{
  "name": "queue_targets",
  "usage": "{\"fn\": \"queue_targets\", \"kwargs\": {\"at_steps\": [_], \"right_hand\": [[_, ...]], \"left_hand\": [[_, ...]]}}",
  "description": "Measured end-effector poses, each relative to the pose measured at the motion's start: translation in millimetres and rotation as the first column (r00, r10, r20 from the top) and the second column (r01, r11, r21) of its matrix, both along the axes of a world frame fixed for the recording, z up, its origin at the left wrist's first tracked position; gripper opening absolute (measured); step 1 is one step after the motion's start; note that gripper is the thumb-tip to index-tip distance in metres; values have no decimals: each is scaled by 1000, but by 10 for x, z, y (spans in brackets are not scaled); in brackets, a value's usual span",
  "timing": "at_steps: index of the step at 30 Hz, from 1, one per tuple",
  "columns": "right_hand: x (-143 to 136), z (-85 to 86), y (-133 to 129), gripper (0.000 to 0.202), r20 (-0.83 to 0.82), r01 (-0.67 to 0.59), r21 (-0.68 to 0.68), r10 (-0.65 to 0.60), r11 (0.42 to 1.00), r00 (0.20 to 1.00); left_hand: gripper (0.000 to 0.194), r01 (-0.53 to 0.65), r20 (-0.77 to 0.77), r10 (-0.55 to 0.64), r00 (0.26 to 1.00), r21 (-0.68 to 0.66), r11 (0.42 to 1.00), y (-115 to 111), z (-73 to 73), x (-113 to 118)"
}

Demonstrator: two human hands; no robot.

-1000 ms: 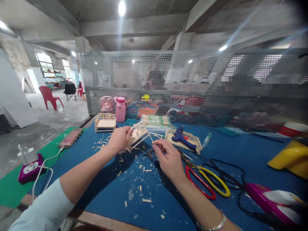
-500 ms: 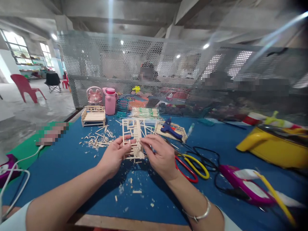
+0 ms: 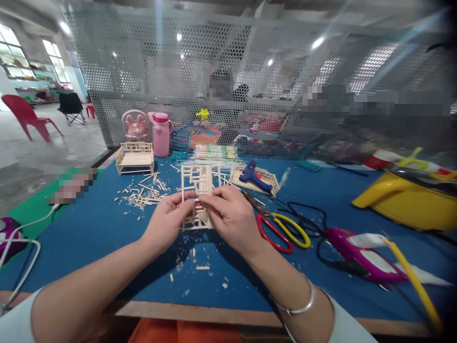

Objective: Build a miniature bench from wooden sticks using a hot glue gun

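Observation:
A small frame built of thin wooden sticks (image 3: 203,178) stands upright between my hands, above the blue table mat. My left hand (image 3: 171,216) grips its left side, thumb across the front. Fingers of my right hand (image 3: 232,212) are pinched together at the frame's middle, close to the left thumb; whether a loose stick is between them is hidden. To the right of my right hand lie shears with one red and one yellow handle (image 3: 291,229). Cut sticks and crumbs (image 3: 146,193) are scattered left of the frame.
A finished-looking stick bench (image 3: 135,159) and pink bottle (image 3: 161,136) stand at the back left. A blue clamp-like tool (image 3: 255,177) rests on another stick piece. At right are a purple glue gun (image 3: 367,257), black cords and a yellow container (image 3: 410,200). A perforated metal screen (image 3: 178,71) stands behind.
My right hand's fingers have moved left across the frame, nearer the left thumb. The camera view has tilted down, showing more of the table's front edge.

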State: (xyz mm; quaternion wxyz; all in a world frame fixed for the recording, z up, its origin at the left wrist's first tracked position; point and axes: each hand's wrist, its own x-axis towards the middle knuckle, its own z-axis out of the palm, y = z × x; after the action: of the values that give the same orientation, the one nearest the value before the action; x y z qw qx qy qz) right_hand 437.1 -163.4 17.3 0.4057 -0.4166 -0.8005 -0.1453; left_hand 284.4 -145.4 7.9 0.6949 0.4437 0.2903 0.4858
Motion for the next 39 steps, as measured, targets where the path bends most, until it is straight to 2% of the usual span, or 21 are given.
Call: {"fn": "queue_targets", "kwargs": {"at_steps": [7,10,12,14,18,27,35,39], "right_hand": [[-46,-15,-15,17,-43,-53,37,54,998,998],[-11,-10,-8,22,-202,-138,4,136,990,970],[22,-8,4,26,-328,-156,-15,142,988,934],[43,-7,16,22,-373,-145,-13,129,989,919],[31,-8,27,12,-313,-148,7,143,989,939],[-1,-51,24,12,-268,-67,-5,63,998,961],[-2,-64,19,11,-275,-63,-17,56,998,960],[-1,-71,19,11,-266,-61,-17,54,998,962]], "left_hand": [[42,-130,-39,130,991,-15,991,-30,2,25],[43,-141,-31,140,990,-20,990,-32,-15,29],[43,-152,-48,151,987,-25,988,-33,-18,31],[43,-165,-71,164,984,-20,986,-35,-18,34],[43,-168,-87,167,982,-1,986,-32,-20,30],[41,-86,-93,88,992,28,996,0,-9,-9],[49,-84,-52,87,995,64,994,-30,-16,7],[46,-82,-40,85,996,57,995,-32,2,10]]}}
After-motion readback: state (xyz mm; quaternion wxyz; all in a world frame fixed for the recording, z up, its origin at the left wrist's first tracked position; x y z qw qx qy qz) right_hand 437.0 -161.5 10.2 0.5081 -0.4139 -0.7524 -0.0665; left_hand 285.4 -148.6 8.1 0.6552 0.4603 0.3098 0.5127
